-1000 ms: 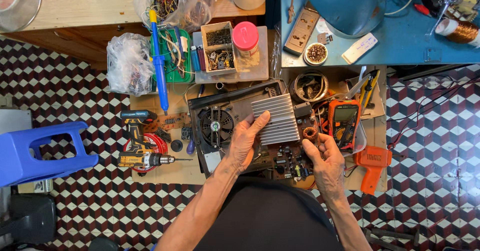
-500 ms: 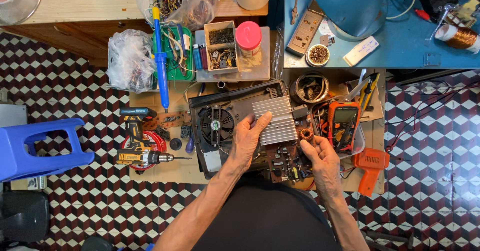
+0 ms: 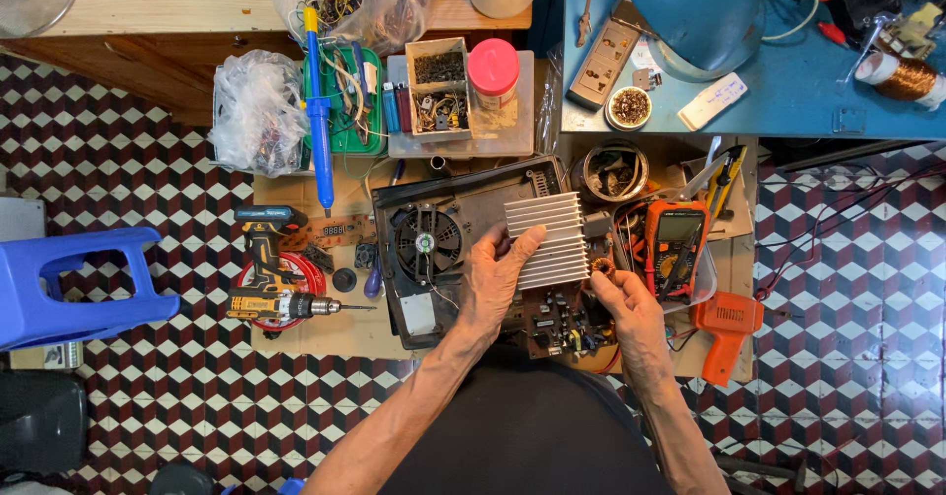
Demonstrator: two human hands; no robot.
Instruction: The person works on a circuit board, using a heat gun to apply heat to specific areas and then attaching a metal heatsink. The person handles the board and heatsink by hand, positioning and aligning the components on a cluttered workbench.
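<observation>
Both forearms come up from the near edge, bare, angled inward toward the middle. Left hand (image 3: 496,280) sits slightly left of centre, palm down, fingers spread and stretched toward the far side, tips resting flat, thumb splayed out to the left. Wrist straight, in line with the forearm. Right hand (image 3: 623,298) is just to the right of it, near but apart, back of hand up, fingers curled in, thumb and forefinger pinched together at the far-left tip of the hand. Right wrist bends a bit leftward. Right forearm runs back toward the near right. Elbows out of view under the torso.
</observation>
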